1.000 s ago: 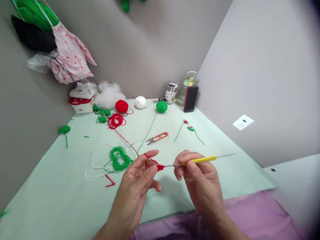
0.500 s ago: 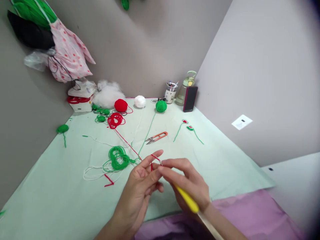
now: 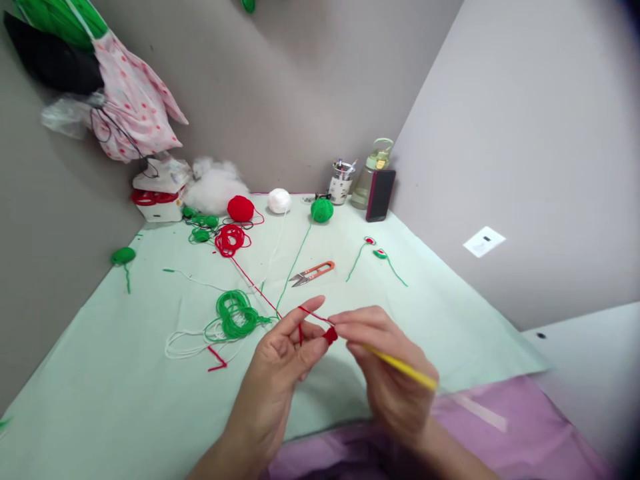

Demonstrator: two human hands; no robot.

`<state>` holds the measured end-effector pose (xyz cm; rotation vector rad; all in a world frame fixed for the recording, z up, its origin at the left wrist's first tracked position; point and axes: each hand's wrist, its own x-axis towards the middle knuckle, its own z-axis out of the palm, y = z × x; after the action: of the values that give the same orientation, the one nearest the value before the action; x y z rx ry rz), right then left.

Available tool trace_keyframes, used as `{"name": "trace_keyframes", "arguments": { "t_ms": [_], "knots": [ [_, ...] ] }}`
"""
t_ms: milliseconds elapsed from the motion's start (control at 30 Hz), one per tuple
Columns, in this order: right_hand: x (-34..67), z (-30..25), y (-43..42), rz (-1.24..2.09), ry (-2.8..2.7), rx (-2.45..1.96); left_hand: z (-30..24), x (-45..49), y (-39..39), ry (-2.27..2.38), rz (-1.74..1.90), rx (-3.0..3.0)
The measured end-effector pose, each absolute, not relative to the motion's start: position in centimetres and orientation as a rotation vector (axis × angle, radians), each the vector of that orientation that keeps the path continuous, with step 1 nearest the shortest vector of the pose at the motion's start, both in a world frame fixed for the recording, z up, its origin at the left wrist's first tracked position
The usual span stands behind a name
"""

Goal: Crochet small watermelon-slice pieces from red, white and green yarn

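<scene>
My left hand pinches a small red crochet piece, with the red yarn strand looped over its raised forefinger. That strand runs back across the table to a loose red yarn coil. My right hand is closed round a yellow-handled crochet hook, whose tip end sits at the red piece while the handle points toward me and to the right. Both hands hover above the pale green table cover near its front edge.
A green yarn tangle and white strand lie left of my hands. Orange thread snips lie in the middle, with two small crocheted pieces to their right. Red, white and green yarn balls, a pen cup, a bottle and a phone stand at the back.
My right hand has turned the hook round: a second ago the handle pointed away to the right, now it points back toward me. The red piece has stayed pinched in my left hand.
</scene>
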<state>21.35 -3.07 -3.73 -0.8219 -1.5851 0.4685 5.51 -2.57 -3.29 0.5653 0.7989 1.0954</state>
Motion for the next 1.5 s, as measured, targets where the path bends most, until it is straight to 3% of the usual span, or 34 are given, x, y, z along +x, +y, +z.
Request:
{"name": "trace_keyframes", "arguments": {
  "t_ms": [167, 467, 533, 733, 933, 1200, 1400, 1500],
  "knots": [
    [22.3, -2.9, -2.1, 0.964, -1.345, -0.785, -2.6, 4.5, -2.5, 0.828, 1.076, 0.601],
    [21.8, -3.9, -3.0, 0.105, -1.963, -0.808, -2.7, 5.2, -2.7, 0.761, 1.156, 0.481],
    [21.9, -3.9, -3.0, 0.154, -1.868, -0.827, -2.6, 5.1, -2.5, 0.710, 1.070, 0.389],
    [21.8, -3.0, -2.5, 0.730, -1.453, -0.761, -2.7, 5.2, -2.7, 0.754, 1.112, 0.486],
    [21.3, -2.6, -2.4, 0.683, -1.512, -0.805, -3.4, 5.4, -2.9, 0.809, 1.122, 0.643],
    [22.0, -4.0, -3.2, 0.299, -1.802, -0.812, -3.0, 5.5, -2.4, 0.727, 1.084, 0.430],
    [21.9, -3.0, -2.8, 0.694, -1.406, -0.792, -2.9, 5.3, -2.4, 0.730, 1.139, 0.377],
    [21.5, -3.3, -2.9, 0.637, -1.521, -0.819, -3.0, 5.7, -2.8, 0.807, 1.256, 0.473]
  ]
}}
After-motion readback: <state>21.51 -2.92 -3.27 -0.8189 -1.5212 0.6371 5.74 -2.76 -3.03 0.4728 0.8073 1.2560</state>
